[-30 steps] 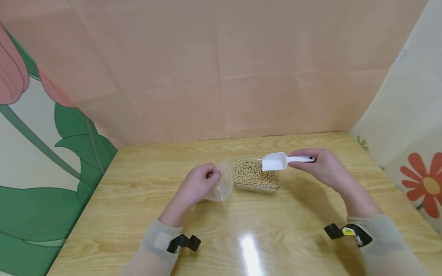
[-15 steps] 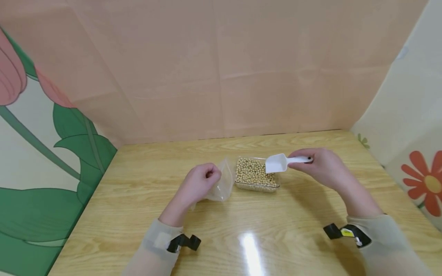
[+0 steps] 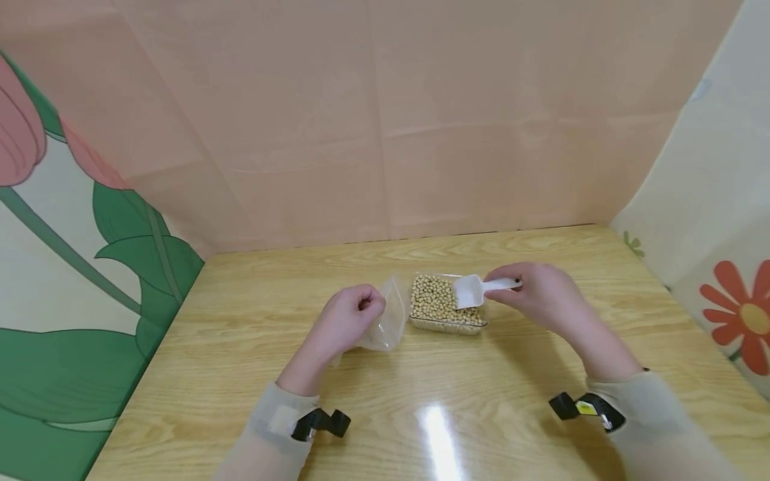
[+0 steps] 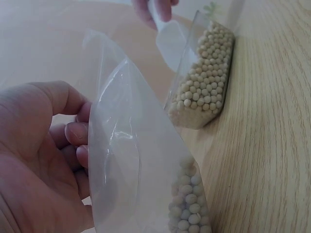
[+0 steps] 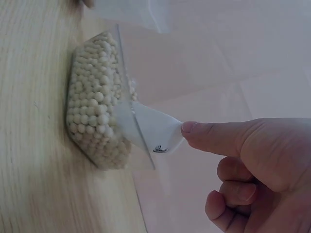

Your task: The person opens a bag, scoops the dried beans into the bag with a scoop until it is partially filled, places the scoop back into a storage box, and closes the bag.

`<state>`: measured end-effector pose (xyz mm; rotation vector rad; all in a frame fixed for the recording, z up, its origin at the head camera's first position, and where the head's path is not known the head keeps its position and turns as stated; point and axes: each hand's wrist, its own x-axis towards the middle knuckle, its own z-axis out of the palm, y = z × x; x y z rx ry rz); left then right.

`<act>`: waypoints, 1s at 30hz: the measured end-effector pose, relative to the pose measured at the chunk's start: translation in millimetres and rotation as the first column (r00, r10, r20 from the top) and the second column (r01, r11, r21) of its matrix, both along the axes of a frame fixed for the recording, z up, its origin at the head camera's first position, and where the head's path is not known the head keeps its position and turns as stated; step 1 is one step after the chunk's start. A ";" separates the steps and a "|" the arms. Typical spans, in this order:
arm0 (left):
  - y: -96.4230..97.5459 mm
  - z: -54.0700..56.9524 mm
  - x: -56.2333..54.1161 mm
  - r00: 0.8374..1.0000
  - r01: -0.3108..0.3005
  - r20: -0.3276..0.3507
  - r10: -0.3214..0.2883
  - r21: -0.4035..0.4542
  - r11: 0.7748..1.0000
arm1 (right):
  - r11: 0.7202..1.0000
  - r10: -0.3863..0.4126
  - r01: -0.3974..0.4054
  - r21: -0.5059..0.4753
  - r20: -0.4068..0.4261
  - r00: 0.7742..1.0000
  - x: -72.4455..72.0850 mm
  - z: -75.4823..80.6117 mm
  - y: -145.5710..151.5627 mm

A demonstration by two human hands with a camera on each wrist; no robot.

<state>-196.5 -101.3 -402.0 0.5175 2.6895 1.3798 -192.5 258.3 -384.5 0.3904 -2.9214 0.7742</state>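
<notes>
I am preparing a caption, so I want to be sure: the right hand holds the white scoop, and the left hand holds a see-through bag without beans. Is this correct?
Not quite: the see-through bag does have beans inside, as the left wrist view shows. The rest is right: the left hand holds the bag, the right hand the white scoop.

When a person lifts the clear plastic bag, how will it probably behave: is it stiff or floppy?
The bag is probably floppy: its thin film shows creases near the left hand. It likely feels heavier in the part where the beans are bunched. These may shift if it tilts, as they look round and loose.
</notes>
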 end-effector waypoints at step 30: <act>-0.4 2.6 2.6 1.000 0.005 0.003 -0.005 0.012 1.000 | 0.901 0.011 0.131 -0.412 0.325 0.946 -21.8 -54.3 1.6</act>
